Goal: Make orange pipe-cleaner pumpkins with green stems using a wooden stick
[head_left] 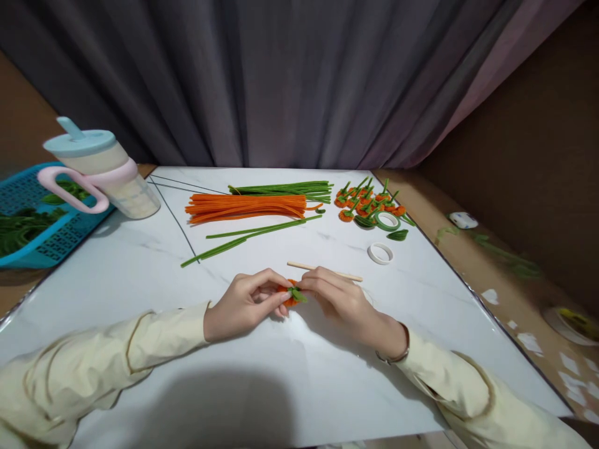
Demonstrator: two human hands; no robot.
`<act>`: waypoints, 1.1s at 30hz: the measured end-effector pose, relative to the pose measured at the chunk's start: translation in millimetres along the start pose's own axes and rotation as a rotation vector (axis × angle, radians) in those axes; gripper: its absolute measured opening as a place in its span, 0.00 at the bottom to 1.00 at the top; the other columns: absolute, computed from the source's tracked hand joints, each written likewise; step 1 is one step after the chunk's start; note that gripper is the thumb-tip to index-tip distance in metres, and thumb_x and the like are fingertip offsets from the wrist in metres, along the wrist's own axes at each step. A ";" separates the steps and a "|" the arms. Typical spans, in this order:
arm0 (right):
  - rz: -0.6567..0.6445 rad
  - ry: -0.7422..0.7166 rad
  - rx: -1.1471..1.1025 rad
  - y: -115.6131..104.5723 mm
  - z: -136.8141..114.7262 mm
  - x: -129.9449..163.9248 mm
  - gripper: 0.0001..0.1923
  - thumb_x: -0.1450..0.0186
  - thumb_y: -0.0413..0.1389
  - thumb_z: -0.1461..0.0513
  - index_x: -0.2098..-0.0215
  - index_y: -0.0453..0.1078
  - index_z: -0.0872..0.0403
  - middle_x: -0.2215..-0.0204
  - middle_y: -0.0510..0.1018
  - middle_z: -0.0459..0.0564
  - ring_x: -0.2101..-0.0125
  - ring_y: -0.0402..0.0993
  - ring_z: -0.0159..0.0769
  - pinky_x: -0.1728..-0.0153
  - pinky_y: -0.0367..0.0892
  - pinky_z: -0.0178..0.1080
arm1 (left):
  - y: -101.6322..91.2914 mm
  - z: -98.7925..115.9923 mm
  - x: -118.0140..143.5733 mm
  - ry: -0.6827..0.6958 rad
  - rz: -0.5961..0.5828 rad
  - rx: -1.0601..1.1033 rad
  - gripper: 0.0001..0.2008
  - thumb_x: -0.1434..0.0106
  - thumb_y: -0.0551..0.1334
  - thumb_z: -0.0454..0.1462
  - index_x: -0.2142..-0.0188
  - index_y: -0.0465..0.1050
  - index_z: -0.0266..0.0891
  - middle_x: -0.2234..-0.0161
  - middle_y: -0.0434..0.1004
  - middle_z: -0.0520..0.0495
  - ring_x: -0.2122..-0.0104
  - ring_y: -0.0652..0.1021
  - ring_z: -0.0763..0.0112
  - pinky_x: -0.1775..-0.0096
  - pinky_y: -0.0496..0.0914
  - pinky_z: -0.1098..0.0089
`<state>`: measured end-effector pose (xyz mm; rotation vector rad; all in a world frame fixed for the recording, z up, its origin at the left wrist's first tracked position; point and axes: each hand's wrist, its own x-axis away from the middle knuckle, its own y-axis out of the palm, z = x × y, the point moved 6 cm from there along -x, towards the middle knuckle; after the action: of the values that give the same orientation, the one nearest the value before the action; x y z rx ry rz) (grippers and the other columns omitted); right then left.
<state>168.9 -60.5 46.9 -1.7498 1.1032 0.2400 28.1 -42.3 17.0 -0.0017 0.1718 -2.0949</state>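
Close to the middle of the table, my left hand point(248, 304) grips a small orange pipe-cleaner piece point(291, 300) with a green leafy top, thumb and fingers closed on its left side. From the other side, my right hand point(344, 302) pinches at the green top; its fingertips partly hide the spot. A thin wooden stick point(346, 275) lies just beyond my right hand. Farther back are a bundle of orange pipe cleaners point(246, 208), a green bundle point(285, 189) behind it, and a few loose green stems point(224, 250) in front.
Several finished orange pieces with green stems point(365, 201) are grouped at the back right. Beside them lie a green tape roll point(388, 221), a white tape roll point(380, 253) and a green leaf point(397, 235). A lidded tumbler point(126, 187) and a blue basket point(60, 240) stand left.
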 end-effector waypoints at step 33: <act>-0.124 0.448 0.047 18.3 18.0 2.3 0.12 0.31 0.40 0.64 0.73 0.51 0.52 0.79 0.62 0.43 0.79 0.56 0.31 0.76 0.49 0.35 | 7.7 24.9 -17.2 0.096 -0.164 -0.779 0.16 0.31 0.45 0.38 0.74 0.61 0.39 0.79 0.62 0.55 0.80 0.64 0.75 0.74 0.57 0.72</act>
<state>161.9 -48.3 25.3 -1.8703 1.2948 -0.2666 45.2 -34.4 41.9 -0.3926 1.0616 -2.0613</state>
